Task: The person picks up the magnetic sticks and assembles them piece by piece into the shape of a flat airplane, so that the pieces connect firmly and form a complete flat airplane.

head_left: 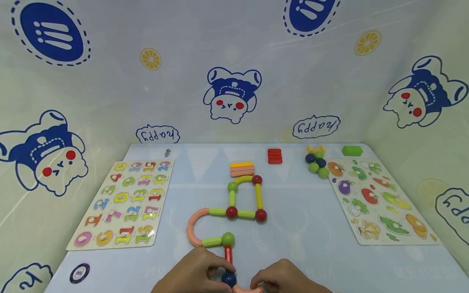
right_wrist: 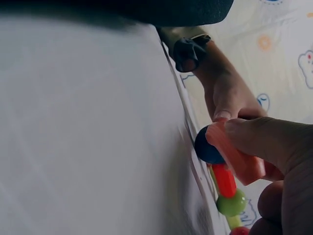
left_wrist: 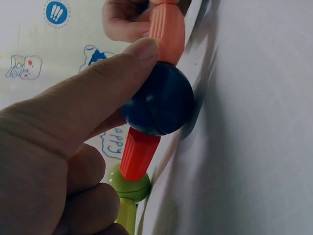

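Right hand (head_left: 287,276) pinches the pink curved rod (right_wrist: 239,156), left hand (head_left: 196,272) the navy ball (head_left: 229,279), both grips narrow.
Rod, meeting the ball's right side, looks light and stiff to me; its ridges should give purchase. Round and smooth, the ball may slip unless held across its middle. Beyond it runs a red stick (head_left: 229,255).

From the head we look forward and down over the table (head_left: 300,240); from the two wrists, close up, we face inward, sharing the blue ball (left_wrist: 164,105).
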### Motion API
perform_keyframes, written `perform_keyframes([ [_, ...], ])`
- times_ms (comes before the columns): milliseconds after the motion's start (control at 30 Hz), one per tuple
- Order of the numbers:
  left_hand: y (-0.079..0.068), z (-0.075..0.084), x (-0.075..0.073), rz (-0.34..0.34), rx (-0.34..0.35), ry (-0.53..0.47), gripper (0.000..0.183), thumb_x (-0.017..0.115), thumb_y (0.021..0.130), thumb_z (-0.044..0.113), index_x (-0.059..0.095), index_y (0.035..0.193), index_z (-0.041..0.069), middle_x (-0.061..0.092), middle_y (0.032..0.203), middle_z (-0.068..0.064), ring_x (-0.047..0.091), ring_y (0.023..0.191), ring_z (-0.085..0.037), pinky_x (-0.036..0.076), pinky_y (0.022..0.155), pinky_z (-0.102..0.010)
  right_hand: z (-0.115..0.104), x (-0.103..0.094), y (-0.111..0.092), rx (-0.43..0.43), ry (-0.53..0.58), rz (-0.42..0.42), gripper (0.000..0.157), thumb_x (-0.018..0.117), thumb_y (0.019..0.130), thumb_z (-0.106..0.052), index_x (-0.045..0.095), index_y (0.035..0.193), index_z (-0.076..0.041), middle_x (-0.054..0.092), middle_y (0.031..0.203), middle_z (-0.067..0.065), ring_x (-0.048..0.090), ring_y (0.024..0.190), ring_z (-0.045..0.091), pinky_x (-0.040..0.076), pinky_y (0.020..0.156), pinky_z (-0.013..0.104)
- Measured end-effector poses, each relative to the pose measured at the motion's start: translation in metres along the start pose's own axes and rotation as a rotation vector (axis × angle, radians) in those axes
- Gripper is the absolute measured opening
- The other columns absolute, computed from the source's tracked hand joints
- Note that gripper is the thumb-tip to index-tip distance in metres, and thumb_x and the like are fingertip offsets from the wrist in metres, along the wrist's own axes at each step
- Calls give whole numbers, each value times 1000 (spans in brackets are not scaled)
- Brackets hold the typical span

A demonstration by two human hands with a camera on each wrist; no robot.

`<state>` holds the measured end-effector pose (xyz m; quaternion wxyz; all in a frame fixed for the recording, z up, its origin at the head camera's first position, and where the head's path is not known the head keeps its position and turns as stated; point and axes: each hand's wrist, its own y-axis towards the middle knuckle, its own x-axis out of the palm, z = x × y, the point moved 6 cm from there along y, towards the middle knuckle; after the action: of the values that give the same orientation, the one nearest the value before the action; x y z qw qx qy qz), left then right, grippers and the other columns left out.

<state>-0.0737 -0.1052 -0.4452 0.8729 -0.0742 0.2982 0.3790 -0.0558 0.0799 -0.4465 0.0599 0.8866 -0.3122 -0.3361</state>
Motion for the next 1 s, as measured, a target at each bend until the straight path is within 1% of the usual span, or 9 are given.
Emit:
perform_keyframes([
  [100,1,2,3,-21,13,-53,26,72,79,37,70,103,29,59,72,24,49,54,7,41,44,-17,0,-1,-1,-9,-7,16,19,63,87,-3,68,102,-13,47,56,-5,36,53,-10,34,46,6],
  [233,4,10,14,-65,100,-91,24,70,83,32,71,106,25,64,83,23,54,63,11,47,54,-14,1,-2,-2,-44,-21,41,20,64,86,-1,67,101,-15,43,55,-5,33,51,-8,31,44,6],
  [333,7,15,20,-70,152,-58,20,68,85,29,72,104,24,64,84,23,54,67,14,46,57,-11,2,-2,-3,-71,-40,48,20,64,86,-2,66,100,-16,41,54,-5,31,50,-8,30,43,7],
  [400,8,15,21,-62,160,-34,17,69,84,26,72,101,23,64,84,23,53,66,15,45,57,-10,3,-2,-3,-79,-51,43,19,64,87,-4,65,100,-17,39,54,-6,31,50,-8,29,43,7],
  [633,8,14,21,-58,146,-4,15,67,85,31,71,99,27,62,80,26,48,61,16,43,53,-10,11,-2,-7,25,27,-15,16,65,89,-13,65,103,-19,38,55,-6,30,52,-10,30,42,10],
  [733,8,14,21,-60,156,4,16,65,86,35,70,100,28,61,79,27,48,61,17,43,52,-9,16,-10,-9,106,58,-8,16,64,90,-17,66,105,-21,39,55,-9,34,50,-10,33,42,13],
  [800,8,16,21,-57,175,18,16,64,87,35,70,101,28,60,79,27,47,61,17,42,52,-9,20,-22,-10,136,9,36,15,63,90,-19,66,104,-23,39,55,-13,36,49,-9,33,41,14],
  [867,7,17,21,-54,192,32,17,64,87,34,70,101,27,60,79,27,47,62,18,41,53,-8,26,-40,-11,188,-56,113,12,63,90,-21,67,102,-23,43,56,-16,38,48,-7,35,41,16],
  [1000,5,18,21,-67,188,23,18,64,87,33,70,103,26,61,82,26,50,65,18,42,55,-8,51,-90,-13,297,-233,330,9,64,90,-26,69,96,-22,46,56,-16,41,47,-1,36,42,19],
])
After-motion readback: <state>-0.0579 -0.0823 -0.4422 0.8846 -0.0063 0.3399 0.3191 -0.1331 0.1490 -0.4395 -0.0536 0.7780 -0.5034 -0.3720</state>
